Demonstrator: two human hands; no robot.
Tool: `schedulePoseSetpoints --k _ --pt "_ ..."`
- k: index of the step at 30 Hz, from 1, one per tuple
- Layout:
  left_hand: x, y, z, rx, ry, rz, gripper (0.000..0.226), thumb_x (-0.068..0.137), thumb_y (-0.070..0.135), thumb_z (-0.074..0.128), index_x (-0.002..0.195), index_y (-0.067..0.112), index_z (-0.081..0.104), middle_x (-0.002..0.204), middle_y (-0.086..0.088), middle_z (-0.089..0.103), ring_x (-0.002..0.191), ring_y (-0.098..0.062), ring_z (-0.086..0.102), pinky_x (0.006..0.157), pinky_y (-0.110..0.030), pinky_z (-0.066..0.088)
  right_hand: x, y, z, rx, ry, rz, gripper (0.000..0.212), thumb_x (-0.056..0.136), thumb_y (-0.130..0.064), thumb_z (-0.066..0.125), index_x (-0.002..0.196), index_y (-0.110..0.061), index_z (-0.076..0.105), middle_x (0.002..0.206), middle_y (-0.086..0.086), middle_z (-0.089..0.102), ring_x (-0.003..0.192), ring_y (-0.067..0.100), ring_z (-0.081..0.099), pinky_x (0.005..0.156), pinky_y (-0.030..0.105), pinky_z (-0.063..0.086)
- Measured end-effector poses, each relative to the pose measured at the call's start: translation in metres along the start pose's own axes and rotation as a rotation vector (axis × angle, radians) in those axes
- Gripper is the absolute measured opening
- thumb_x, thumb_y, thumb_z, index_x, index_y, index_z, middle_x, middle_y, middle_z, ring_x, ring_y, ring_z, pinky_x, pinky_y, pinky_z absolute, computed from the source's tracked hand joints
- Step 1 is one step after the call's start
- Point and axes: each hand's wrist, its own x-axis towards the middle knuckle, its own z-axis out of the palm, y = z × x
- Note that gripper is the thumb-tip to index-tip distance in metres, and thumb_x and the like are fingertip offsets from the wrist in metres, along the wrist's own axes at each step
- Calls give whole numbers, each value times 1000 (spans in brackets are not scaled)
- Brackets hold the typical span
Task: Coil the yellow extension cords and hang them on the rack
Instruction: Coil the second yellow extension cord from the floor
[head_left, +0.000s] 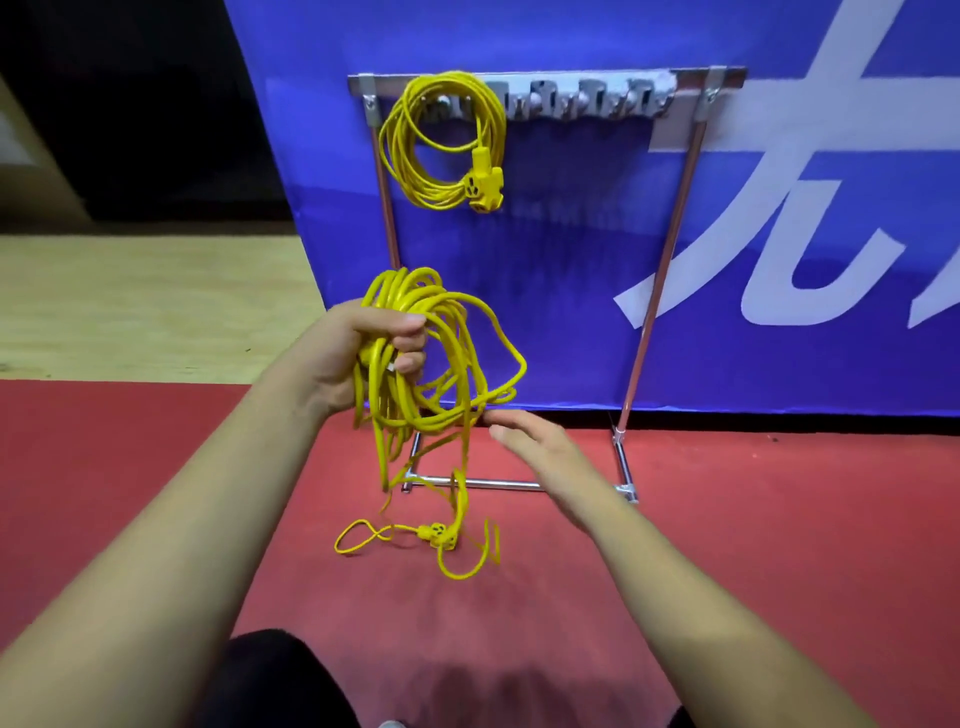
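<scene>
In front of the rack, whose left hook carries one coiled cord, the left hand grasps a loose yellow cord trailing onto the red floor, the right hand released beside it.

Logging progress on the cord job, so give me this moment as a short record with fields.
hung cord: one coil, at the left end of the rack
second cord: loose coil gripped by left hand; socket end trails on red floor
right hand: open, fingers straight, next to the loops
free hooks: several, right of the hung cord
</scene>
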Motion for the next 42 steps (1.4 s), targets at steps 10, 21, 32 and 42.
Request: schedulePoseSetpoints --k 10,21,32,42 --pt "-5 4 25 -89 190 46 14 80 8 53 67 14 51 53 2 40 45 -11 43 47 -19 38 -27 36 22 -93 -25 -105 18 100 -17 51 85 -11 59 61 -1 52 61 16 58 66 26 46" --pt "12 4 -4 -274 357 117 23 85 7 47 64 14 45 51 3 41 45 -10 44 52 -22 41 -45 106 -6 -130 286 114 54 97 -60 36 83 -14 62 64 -7 51 54 7 31 55 24 23" --pt "25 -2 -24 -359 503 128 29 90 5 45 62 14 44 50 3 40 43 -11 44 46 -19 42 -39 184 2 -408 283 599 30 97 -14 54 71 -11 68 84 19 70 78 25 61 75 33 46" --pt "18 -25 -12 -185 198 -3 9 82 9 51 78 13 44 53 3 43 45 -10 44 49 -21 40 9 68 13 -57 256 201 69 85 -40 70 143 -23 35 124 -5 45 121 9 46 100 27 39"
